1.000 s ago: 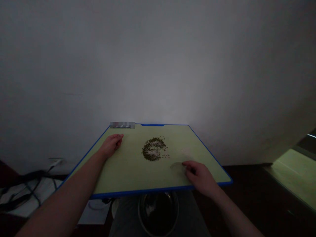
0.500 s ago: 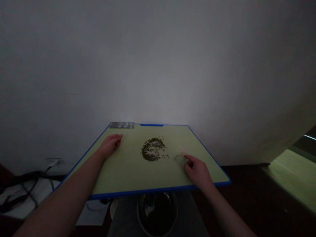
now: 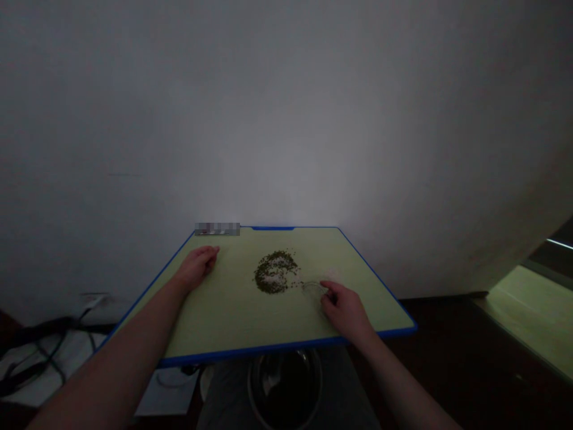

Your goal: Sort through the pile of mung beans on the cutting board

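Pinching clear curved item (image 3: 312, 285) w/ fingers: R hand (image 3: 345, 306) | nr grn/wht grain pile (image 3: 270, 280) | L hand (image 3: 195, 267): fingers curled closed, at board (image 3: 242, 319)

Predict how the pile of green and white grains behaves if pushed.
The pile would probably spread rather than move as one, being loose grains. Single grains look light and may roll or skid, since strays lie apart on the flat, smooth-looking board.

- I can't read any words, labels, brands, numbers or signs here.
- The pixelated strip (image 3: 217, 229) at the tabletop's (image 3: 237, 322) far left corner is illegible to me.
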Demonstrator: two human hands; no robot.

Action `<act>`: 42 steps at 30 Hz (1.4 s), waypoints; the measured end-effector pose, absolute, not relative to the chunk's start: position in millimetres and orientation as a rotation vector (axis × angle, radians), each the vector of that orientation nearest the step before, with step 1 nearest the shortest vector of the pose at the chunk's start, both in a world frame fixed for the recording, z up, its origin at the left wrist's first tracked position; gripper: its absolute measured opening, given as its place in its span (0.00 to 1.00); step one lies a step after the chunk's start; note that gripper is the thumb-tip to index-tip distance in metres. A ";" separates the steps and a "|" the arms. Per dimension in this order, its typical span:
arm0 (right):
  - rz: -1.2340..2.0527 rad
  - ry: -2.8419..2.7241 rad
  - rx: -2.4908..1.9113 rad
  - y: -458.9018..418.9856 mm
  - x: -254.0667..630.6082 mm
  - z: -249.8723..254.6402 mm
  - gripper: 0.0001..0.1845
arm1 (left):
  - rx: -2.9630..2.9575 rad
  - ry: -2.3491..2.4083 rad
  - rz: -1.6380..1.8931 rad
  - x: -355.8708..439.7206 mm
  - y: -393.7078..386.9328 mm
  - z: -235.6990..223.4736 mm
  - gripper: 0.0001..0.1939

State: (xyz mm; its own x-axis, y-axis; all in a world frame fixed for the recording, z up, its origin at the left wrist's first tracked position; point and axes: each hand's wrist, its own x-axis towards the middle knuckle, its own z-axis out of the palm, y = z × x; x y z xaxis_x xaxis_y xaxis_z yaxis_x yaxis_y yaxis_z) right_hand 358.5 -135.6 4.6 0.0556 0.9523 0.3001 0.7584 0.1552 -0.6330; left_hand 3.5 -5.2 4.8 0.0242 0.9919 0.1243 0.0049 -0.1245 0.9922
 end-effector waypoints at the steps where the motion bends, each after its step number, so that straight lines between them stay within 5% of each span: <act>1: 0.345 -1.739 -1.655 -134.6 360.2 5.0 0.20 | 1.314 1.131 1.278 3.5 -5.4 5.0 0.14; 42: 0.395 -1.676 -1.649 -124.7 386.2 4.3 0.20 | 1.319 1.137 1.275 4.3 -5.9 6.5 0.16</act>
